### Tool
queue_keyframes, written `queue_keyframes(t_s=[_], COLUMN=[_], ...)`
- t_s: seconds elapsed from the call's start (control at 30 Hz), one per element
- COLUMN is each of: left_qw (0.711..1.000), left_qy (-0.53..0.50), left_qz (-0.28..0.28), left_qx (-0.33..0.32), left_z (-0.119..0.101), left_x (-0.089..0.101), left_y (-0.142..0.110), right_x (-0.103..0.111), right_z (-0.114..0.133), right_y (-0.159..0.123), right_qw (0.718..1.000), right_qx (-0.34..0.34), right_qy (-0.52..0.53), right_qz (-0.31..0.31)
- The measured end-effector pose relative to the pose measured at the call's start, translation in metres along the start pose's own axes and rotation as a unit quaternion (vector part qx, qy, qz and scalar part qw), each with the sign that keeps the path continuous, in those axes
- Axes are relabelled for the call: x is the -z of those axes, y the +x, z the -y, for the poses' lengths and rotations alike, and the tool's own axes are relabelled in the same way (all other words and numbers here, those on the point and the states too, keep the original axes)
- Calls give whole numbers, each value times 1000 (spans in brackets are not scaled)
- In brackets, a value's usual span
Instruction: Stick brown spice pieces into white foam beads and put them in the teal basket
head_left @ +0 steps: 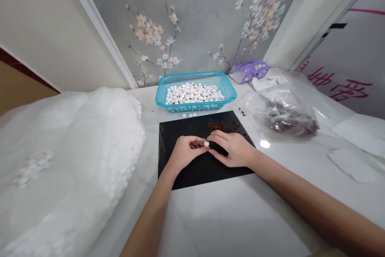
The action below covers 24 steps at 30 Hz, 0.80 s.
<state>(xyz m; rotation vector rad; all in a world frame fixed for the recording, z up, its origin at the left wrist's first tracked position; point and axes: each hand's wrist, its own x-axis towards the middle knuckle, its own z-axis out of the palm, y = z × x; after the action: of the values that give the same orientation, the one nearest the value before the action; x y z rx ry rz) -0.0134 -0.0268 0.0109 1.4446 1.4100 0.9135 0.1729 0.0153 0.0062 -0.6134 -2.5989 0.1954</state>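
A small white ball point(206, 144) sits between the fingertips of my two hands, above a black mat point(186, 177). My left hand point(186, 153) pinches it between thumb and forefinger. From the other side, my right hand point(233, 148) brings its thumb and forefinger up to the ball; whatever small thing these fingers may grip is hidden. Just beyond my right fingers lies a loose pile of small reddish-brown pieces point(219, 126) on the mat.
Behind the mat stands a blue plastic basket point(196, 108) with many similar white balls; several loose balls point(190, 115) lie before it. A large bag of white balls point(75, 148) fills the left. At right are a clear bag of brown pieces point(285, 114) and a purple packet point(249, 71).
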Motion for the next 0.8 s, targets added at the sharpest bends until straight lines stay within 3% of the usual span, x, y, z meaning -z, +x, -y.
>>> queue_keyframes(t_s=[0.13, 0.53, 0.8], left_qw=[1000, 999, 999], left_qy=[-7, -7, -40], left_qz=[15, 31, 24], left_qx=[6, 5, 8], left_z=[0, -1, 4], left_x=[2, 3, 0], left_y=[-1, 0, 1], right_x=[-3, -9, -10], right_z=[-1, -2, 0], right_y=[1, 2, 1], right_qw=[1000, 999, 999], right_qx=[-2, 31, -6], right_qy=[11, -19, -8], right_qz=[17, -19, -33])
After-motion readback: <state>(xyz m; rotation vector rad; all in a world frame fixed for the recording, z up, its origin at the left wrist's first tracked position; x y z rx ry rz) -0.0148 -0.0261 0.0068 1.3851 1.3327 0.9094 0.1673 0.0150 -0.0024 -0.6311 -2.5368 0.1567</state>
